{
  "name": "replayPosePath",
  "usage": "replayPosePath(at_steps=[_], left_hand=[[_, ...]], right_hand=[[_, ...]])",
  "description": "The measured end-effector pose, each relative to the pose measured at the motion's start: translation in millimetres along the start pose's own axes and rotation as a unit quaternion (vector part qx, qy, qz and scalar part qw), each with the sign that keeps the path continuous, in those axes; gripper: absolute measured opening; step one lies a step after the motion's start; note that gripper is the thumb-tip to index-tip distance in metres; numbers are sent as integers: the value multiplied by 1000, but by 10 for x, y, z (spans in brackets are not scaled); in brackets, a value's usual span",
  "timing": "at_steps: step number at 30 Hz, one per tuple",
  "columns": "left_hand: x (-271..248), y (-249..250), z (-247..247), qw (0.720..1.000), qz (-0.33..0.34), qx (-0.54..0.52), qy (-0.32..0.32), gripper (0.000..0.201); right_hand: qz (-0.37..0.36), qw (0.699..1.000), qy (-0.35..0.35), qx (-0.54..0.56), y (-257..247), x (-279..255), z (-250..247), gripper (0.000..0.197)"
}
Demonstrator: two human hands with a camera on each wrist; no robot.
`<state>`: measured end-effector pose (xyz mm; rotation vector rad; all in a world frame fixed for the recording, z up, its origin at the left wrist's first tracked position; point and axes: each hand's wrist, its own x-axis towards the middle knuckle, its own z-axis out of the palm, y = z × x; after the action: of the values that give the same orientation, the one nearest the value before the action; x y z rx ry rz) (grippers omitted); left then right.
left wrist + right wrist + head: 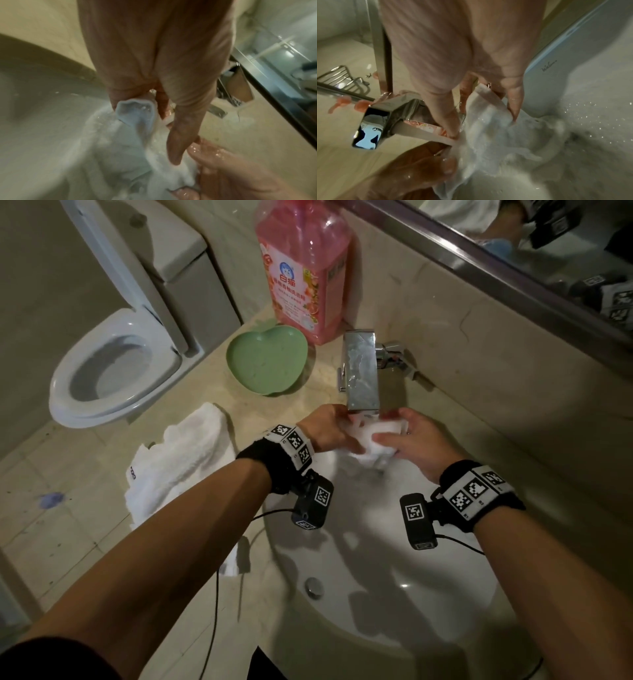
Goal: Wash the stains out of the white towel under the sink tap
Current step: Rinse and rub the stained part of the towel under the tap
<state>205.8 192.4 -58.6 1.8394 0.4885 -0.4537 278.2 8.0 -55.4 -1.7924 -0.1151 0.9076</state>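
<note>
A small white towel (375,436) is bunched up right under the square chrome tap (361,371), over the back of the white sink (394,594). My left hand (329,429) grips its left end and my right hand (416,440) grips its right end. In the left wrist view, the wet towel (135,112) pokes out between my curled fingers (181,135), with water running over it. From the right wrist, the soaked towel (491,121) hangs from my fingers (513,100) beside the tap (399,115). No stains show on it.
A second white towel (178,460) lies on the beige counter at the left. Behind it sit a green heart-shaped dish (267,359) and a big pink detergent bottle (303,268). A toilet (113,371) stands at far left, a mirror (531,241) behind the tap.
</note>
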Motion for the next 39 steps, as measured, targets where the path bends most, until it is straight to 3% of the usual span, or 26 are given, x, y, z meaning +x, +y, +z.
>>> replayPosePath(at_steps=[2, 5, 8, 11, 14, 17, 21, 23, 26, 29, 31, 34, 37, 39], left_hand=[[30, 44, 40, 992, 3, 128, -20, 56], [43, 69, 114, 943, -23, 333, 6, 62], [33, 65, 155, 921, 10, 388, 27, 42], [29, -4, 81, 920, 40, 387, 42, 36], [-82, -28, -123, 934, 76, 335, 100, 30], [-222, -127, -361, 955, 120, 243, 117, 21], [-339, -348, -496, 980, 83, 87, 160, 15], [-360, -408, -467, 977, 59, 28, 204, 20], [-342, -472, -422, 968, -7, -53, 245, 31], [-273, -508, -392, 980, -83, -75, 165, 49], [-219, -489, -330, 987, -90, -37, 125, 47], [-121, -415, -165, 987, -55, -14, 149, 43], [-26, -267, 10, 978, -44, -91, 184, 39], [59, -153, 65, 975, -56, -138, 162, 30]], right_hand=[[-14, 999, -18, -49, 47, -6, -27, 53], [-42, 986, -19, -159, 100, 13, 20, 64], [-71, 935, -29, -345, 160, 48, 129, 63], [-67, 919, 10, -389, 150, 110, 170, 38], [-90, 907, 22, -411, 94, 164, 146, 25], [-132, 895, 17, -426, -4, 180, 186, 24], [-93, 977, -33, -188, -110, 177, 334, 14], [-80, 988, -25, -128, -122, 199, 412, 3], [-52, 997, 5, -57, -113, 244, 480, 10], [-8, 998, 48, -49, -85, 270, 463, 1], [-7, 994, 74, -79, -38, 272, 409, 11], [17, 988, 99, -117, 1, 248, 313, 20], [39, 991, 89, -95, -7, 205, 242, 42], [37, 986, 91, -134, -1, 166, 164, 56]])
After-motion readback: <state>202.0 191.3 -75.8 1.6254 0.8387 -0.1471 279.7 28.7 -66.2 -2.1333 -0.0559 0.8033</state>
